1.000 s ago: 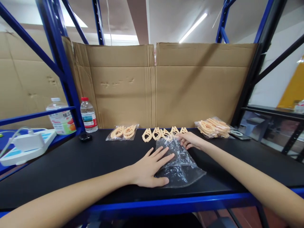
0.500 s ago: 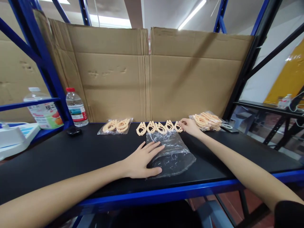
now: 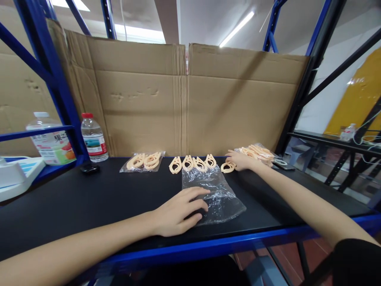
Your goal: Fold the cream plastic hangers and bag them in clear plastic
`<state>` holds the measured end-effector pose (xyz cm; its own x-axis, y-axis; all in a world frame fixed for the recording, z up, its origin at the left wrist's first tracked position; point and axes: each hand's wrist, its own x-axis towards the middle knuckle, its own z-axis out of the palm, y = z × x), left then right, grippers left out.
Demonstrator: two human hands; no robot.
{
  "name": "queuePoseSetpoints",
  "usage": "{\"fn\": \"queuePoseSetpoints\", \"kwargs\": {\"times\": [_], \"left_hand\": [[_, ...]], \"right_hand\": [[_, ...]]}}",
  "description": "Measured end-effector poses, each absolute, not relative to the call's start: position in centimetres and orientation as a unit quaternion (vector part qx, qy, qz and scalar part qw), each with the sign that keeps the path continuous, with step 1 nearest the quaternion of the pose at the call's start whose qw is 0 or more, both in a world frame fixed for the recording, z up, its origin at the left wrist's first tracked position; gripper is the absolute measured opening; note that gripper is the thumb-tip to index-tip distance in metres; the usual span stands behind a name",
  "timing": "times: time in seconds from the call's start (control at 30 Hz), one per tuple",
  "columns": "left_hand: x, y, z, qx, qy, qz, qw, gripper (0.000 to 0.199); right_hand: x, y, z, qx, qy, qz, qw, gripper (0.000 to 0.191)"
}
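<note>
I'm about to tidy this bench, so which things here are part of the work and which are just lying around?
Part of the work:
- clear plastic bag
- five loose beige pieces
- two filled packs

Apparently just lying about:
- red-capped bottle
- black object
- phone-like device

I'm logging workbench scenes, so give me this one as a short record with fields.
surface: black tabletop
left hand: fingers over a flat, clear bag
right hand: at a loose ring-shaped piece; grip unclear
loose pieces: five; four in a row near the bag's far end, one apart
filled packets: one left of the row, a pile beyond the right hand
bottles: red-capped, white-capped
</note>
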<state>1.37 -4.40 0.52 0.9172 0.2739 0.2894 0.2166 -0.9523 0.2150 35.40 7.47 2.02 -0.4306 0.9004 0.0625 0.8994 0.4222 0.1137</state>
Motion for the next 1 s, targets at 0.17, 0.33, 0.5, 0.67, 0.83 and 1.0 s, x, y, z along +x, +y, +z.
{"fn": "queuePoseSetpoints", "kwargs": {"times": [0.17,0.33,0.5,0.67,0.83,1.0], "left_hand": [[1.4,-4.2,0.0,0.973,0.147,0.155,0.087,0.030],[1.5,-4.0,-0.4,0.973,0.152,0.151,0.082,0.034],[1.5,-3.9,-0.5,0.976,0.149,0.140,0.073,0.038],[1.7,-3.9,-0.3,0.976,0.169,0.118,0.072,0.043],[1.8,-3.9,-0.4,0.975,0.178,0.110,0.078,0.050],[1.7,-3.8,-0.8,0.974,0.170,0.116,0.093,0.061]], "right_hand": [[36.3,1.8,3.0,0.554,0.832,0.022,0.025,0.026],[37.4,-3.5,2.5,0.523,0.851,0.023,-0.036,0.024],[37.6,-6.9,2.0,0.459,0.836,0.170,-0.250,0.029],[32.4,-12.6,3.7,0.355,0.826,0.279,-0.338,0.026],[26.6,-16.0,3.6,0.290,0.885,0.282,-0.230,0.026],[23.4,-14.2,0.7,0.287,0.857,0.408,-0.129,0.029]]}}
